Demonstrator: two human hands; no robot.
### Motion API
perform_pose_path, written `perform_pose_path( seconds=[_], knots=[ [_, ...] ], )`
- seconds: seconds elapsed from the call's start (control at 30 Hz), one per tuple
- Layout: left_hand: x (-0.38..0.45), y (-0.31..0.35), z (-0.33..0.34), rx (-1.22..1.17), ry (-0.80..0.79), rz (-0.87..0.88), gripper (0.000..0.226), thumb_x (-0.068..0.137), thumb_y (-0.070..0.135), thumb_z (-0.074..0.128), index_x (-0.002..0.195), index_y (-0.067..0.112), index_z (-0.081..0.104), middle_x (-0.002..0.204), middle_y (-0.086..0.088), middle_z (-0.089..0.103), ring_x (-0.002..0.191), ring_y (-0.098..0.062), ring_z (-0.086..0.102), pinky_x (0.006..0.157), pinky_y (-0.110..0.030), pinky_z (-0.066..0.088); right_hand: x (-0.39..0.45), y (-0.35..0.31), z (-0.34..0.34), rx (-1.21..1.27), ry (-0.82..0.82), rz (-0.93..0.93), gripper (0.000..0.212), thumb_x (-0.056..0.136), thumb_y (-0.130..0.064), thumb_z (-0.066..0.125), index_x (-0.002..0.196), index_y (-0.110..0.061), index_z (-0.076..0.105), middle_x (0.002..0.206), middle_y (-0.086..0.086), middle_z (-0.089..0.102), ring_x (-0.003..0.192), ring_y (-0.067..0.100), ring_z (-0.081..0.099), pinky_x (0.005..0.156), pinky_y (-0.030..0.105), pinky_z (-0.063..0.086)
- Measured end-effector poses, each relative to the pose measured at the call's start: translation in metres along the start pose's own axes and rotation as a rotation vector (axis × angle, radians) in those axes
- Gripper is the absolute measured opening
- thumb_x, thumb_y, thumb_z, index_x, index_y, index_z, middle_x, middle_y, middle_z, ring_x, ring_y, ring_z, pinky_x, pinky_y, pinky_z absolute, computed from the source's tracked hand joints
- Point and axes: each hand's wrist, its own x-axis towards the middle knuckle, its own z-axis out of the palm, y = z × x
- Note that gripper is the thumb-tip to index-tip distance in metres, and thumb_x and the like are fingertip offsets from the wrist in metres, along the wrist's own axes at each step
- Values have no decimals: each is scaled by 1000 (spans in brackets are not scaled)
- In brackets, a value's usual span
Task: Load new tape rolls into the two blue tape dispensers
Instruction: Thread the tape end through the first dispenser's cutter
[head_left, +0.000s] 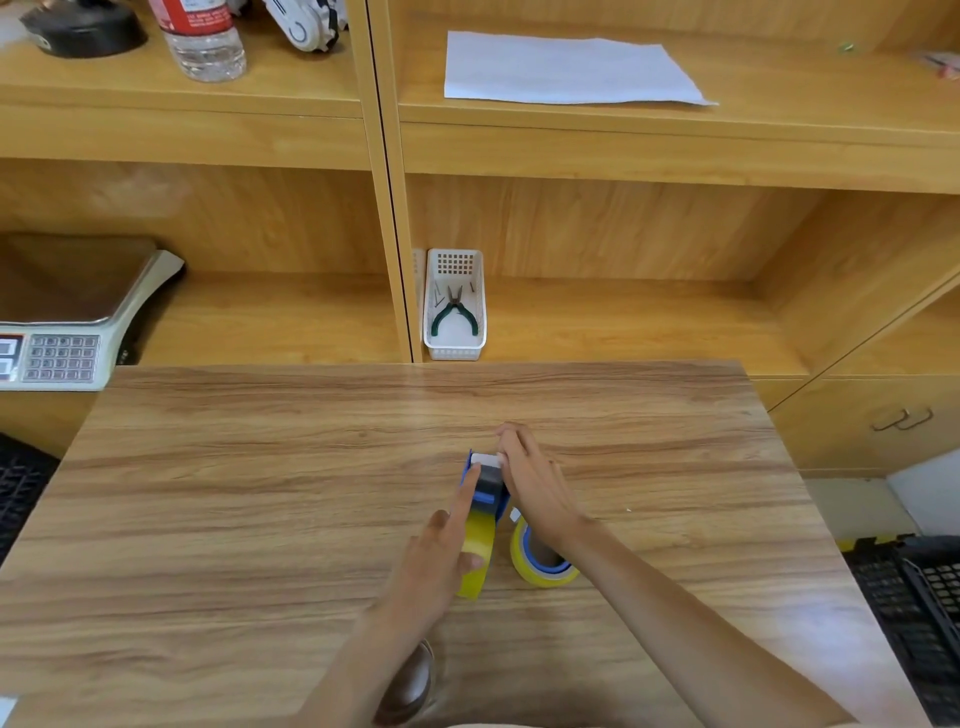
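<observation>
A blue tape dispenser (488, 480) with a yellowish tape roll (477, 545) in it stands on the wooden table (260, 493), right of centre. My left hand (441, 561) holds it from the left, thumb on the roll and index finger stretched along the blue side. My right hand (530, 478) presses flat against the dispenser's right side near its white front end. To the right, partly under my right wrist, lies a second blue dispenser with a yellow tape roll (543, 558) on its side.
A white basket (455, 306) with green-handled pliers stands in the shelf behind the table. A weighing scale (67, 317) sits at the left, a white paper sheet (566, 67) and a water bottle (202, 36) on the upper shelf. Black crates (914, 623) stand on the right.
</observation>
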Motion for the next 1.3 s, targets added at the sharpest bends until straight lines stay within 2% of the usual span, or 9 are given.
perform_pose_path(
  seconds=[0.17, 0.27, 0.33, 0.47, 0.7, 0.87, 1.03, 1.1, 1.3],
  knots=[
    [-7, 4, 0, -4, -66, -5, 108, 87, 15, 65, 143, 49, -20, 98, -3, 46, 86, -26, 59, 83, -36, 49, 10, -4, -10, 25, 12, 37, 12, 104, -9, 30, 94, -13, 35, 98, 3, 41, 65, 40, 45, 55, 43, 35],
    [-6, 6, -2, -98, -64, -12, 105, 87, 32, 67, 142, 51, -20, 108, -3, 52, 94, -24, 59, 84, -33, 46, 11, -5, -12, 18, -2, 25, 13, 104, -10, 29, 93, -16, 33, 96, 2, 39, 65, 39, 45, 56, 41, 36],
    [-4, 6, -4, -125, -33, -18, 93, 90, 46, 56, 144, 48, -19, 110, -4, 55, 94, -24, 58, 84, -34, 45, 10, -6, -13, 23, -10, 46, 13, 104, -12, 28, 92, -17, 32, 95, 2, 40, 67, 38, 46, 60, 45, 41],
    [0, 7, -6, -52, 36, -20, 85, 94, 44, 49, 148, 41, -17, 91, -8, 60, 81, -24, 60, 78, -35, 47, 9, -7, -14, 4, -9, 54, 12, 103, -13, 31, 92, -17, 33, 91, 6, 44, 67, 35, 48, 60, 45, 43],
    [-2, 4, -6, -11, -63, 3, 109, 85, 28, 69, 143, 50, -21, 122, -11, 59, 106, -27, 60, 90, -33, 44, 13, 0, -17, 63, 40, 107, 14, 102, -7, 33, 90, -13, 35, 78, 7, 47, 59, 28, 41, 54, 38, 31],
    [-2, 0, -4, 7, -109, -18, 123, 78, 21, 77, 138, 56, -25, 109, -6, 58, 98, -24, 60, 88, -35, 47, 16, 0, -22, 124, 62, 123, 14, 101, -5, 33, 89, -10, 37, 65, 6, 43, 55, 20, 34, 51, 34, 28],
    [0, -1, 0, -47, -40, -24, 89, 89, 56, 50, 144, 48, -20, 97, -6, 58, 86, -23, 59, 81, -34, 48, 18, 0, -20, 95, 15, 104, 16, 102, -7, 30, 89, -13, 34, 64, 11, 50, 53, 36, 54, 49, 43, 42],
    [1, -2, 1, -13, -35, -33, 88, 91, 52, 50, 144, 48, -20, 90, -7, 56, 82, -25, 60, 81, -37, 50, 18, 1, -19, 83, 12, 104, 16, 103, -7, 30, 88, -14, 33, 64, 14, 51, 50, 33, 53, 48, 39, 37],
    [1, -2, -3, 29, -66, -22, 103, 87, 40, 64, 142, 49, -22, 82, 0, 47, 81, -25, 59, 81, -35, 49, 18, 7, -18, 159, 19, 189, 15, 103, -8, 32, 89, -12, 36, 54, -3, 43, 39, 14, 40, 41, 20, 25]
  ],
)
